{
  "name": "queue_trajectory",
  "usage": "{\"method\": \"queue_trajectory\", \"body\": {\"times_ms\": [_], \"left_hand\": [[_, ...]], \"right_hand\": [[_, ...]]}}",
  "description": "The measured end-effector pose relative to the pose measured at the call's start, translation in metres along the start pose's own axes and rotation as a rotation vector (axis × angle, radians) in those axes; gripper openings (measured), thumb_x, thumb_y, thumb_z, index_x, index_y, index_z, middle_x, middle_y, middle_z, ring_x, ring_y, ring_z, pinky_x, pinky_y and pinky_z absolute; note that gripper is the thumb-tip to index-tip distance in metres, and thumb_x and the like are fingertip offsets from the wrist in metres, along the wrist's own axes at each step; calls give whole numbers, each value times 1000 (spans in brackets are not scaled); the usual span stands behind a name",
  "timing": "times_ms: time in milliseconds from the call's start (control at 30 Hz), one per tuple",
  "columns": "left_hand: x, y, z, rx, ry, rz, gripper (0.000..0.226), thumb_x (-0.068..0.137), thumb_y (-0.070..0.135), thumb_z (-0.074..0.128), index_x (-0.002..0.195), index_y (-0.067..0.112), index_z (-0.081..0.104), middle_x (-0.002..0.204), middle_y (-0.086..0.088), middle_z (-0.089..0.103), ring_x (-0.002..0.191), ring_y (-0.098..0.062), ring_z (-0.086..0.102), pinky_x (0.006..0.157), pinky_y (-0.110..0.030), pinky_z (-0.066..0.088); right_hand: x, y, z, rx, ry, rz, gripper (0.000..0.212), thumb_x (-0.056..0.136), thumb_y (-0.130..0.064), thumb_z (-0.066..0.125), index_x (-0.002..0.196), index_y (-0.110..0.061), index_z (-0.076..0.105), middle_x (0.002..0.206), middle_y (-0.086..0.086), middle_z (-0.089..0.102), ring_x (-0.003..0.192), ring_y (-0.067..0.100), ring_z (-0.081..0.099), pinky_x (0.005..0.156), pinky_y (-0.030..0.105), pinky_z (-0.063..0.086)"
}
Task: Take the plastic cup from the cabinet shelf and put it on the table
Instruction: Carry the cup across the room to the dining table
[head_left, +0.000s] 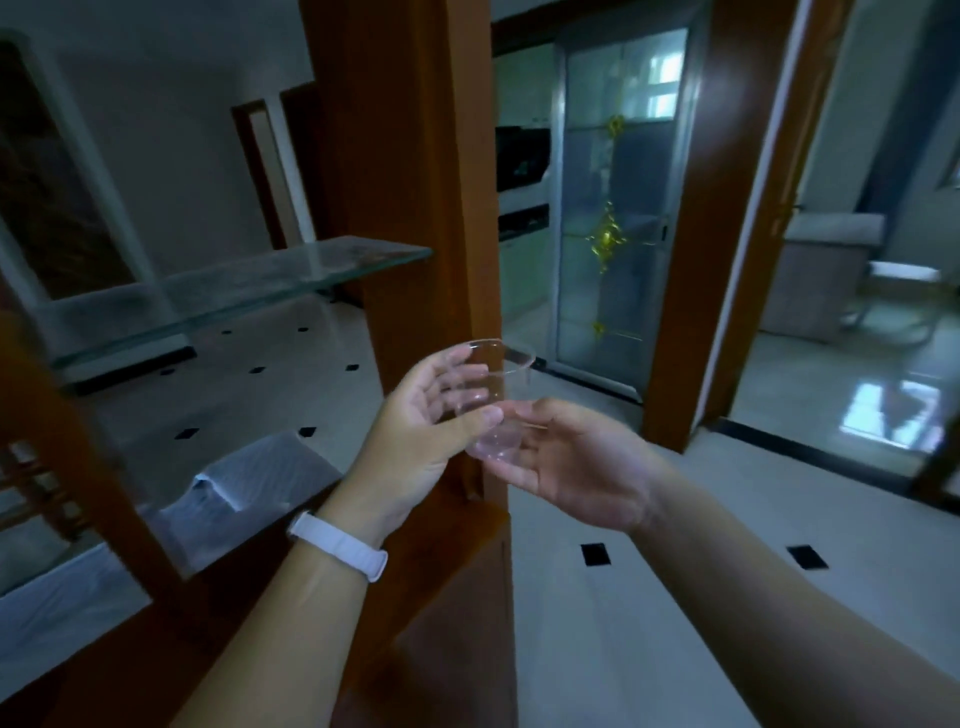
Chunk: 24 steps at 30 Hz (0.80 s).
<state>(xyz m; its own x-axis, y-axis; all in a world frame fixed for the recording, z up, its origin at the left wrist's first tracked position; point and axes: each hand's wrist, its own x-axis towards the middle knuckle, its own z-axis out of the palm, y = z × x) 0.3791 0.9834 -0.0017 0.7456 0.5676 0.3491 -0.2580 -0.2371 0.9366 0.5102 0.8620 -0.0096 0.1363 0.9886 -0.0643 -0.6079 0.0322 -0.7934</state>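
In the head view, the left hand is holding the plastic cup in mid-air in front of the wooden cabinet post, its grip closing loosely around the cup's side, thumb across the near wall and fingers curling behind it. The right hand is lying open, palm up, with its fingertips touching or just under the cup's base; whether it is bearing any weight is hard to tell. The cup is tilting, its mouth pointing up and away to the right, well clear of the glass shelf to the left. No tabletop is showing here, so the placing step is probably still ahead. The main risk appears to be a slip between the two hands: the cup looks thin, clear and smooth, tapering toward a small round base, so a loose hold could let it slide out, while a hard squeeze would likely buckle the wall. Its transparency is also making its edges hard to judge against the glossy tiled floor. The shelf is thick greenish glass; the cabinet is dark polished wood; a white band is circling the left wrist.
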Motion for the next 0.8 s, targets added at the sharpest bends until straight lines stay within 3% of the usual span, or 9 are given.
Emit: {"method": "queue_trajectory", "body": {"times_ms": [167,267,467,667,800], "left_hand": [[7,-13,58,-88,-175,-23,65,69,15,77,128,20,50,123,-5,62,112,-20,62,88,-29,53],[8,-19,100,-143,-270,-38,65,68,19,85,123,25,53,122,-3,63,113,-21,62,85,-29,52],[1,-14,187,-167,-468,-55,69,61,33,81,125,30,53,120,1,65,110,-15,63,86,-30,53],[-9,-6,301,-198,-685,-75,64,77,15,75,134,22,47,125,-4,63,115,-19,60,88,-30,53],[-36,9,400,-238,-840,-81,69,75,15,77,136,19,45,126,-7,61,114,-18,60,90,-30,53]], "right_hand": [[-55,-5,-31,-26,168,-103,25,82,-13,59,103,-5,71,107,19,66,101,28,65,90,34,54],[-92,-9,-52,-2,273,-150,36,76,-15,61,110,-4,66,108,19,66,100,29,66,86,34,54],[-176,-25,-87,-25,402,-247,62,77,-20,63,134,1,50,122,22,58,100,26,64,86,32,52],[-284,-42,-125,-42,569,-360,55,80,-24,65,130,-3,55,135,29,53,110,30,60,97,37,48],[-381,-51,-152,45,698,-469,48,77,-19,67,122,-2,62,116,23,62,100,28,66,85,34,54]]}}
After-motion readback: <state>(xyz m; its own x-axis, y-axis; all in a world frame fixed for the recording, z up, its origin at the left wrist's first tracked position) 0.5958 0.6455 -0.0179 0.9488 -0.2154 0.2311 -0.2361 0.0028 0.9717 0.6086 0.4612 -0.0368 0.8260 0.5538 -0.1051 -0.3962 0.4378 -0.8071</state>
